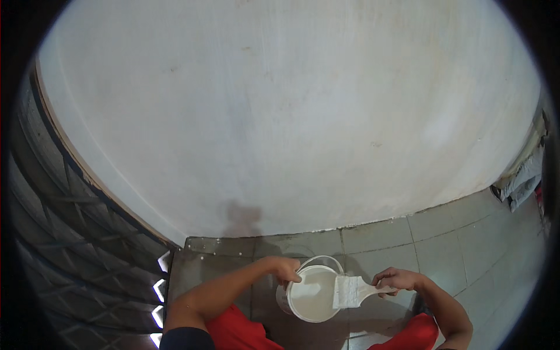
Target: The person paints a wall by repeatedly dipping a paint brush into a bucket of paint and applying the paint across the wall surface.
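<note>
My left hand (287,270) grips the rim of a white plastic bucket (283,299) on its upper left side. Whitish liquid (313,295) lies inside, and the bucket's handle (321,258) arches beyond the far rim. In my right hand (396,281) is the handle of a wide paintbrush (348,292). The brush lies level across the bucket's right rim, its bristles coated white and pointing left over the opening. Whether the bucket touches the floor is hard to tell.
A pale, faintly stained wall (306,131) rises in front, meeting a grey tiled floor (376,236) with white specks near the left corner. A dark metal lattice gate (83,227) stands at the left. Grey cloth (523,183) lies at the far right by the wall.
</note>
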`<state>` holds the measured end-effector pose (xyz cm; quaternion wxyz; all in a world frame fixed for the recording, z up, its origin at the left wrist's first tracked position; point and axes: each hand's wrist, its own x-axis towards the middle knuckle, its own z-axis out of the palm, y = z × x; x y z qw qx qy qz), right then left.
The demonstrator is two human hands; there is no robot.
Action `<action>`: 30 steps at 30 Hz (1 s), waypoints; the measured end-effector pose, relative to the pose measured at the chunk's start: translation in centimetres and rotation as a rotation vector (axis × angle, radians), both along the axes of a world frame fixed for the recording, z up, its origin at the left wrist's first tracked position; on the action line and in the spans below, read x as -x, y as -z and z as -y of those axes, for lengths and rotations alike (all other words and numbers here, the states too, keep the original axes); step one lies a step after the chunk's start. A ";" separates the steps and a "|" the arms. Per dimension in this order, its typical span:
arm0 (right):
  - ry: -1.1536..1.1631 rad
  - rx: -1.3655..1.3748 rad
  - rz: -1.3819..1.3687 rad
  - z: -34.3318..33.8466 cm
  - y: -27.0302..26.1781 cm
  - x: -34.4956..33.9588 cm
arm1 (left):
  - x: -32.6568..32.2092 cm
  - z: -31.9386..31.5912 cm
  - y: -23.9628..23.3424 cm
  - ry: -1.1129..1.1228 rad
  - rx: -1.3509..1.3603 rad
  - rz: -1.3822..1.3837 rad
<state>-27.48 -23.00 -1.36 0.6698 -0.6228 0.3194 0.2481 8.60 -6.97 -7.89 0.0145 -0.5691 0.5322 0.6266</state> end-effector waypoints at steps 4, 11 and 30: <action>0.111 -0.085 0.002 -2.4 1.4 -1.6 | -2.4 -1.0 1.9 0.100 -0.036 0.032; 0.271 -0.056 0.072 -4.7 -0.2 -3.4 | -5.8 -1.6 5.9 0.111 0.010 0.045; 0.945 0.255 0.773 -15.1 -16.0 -14.0 | -4.8 -4.3 0.6 0.087 0.140 0.135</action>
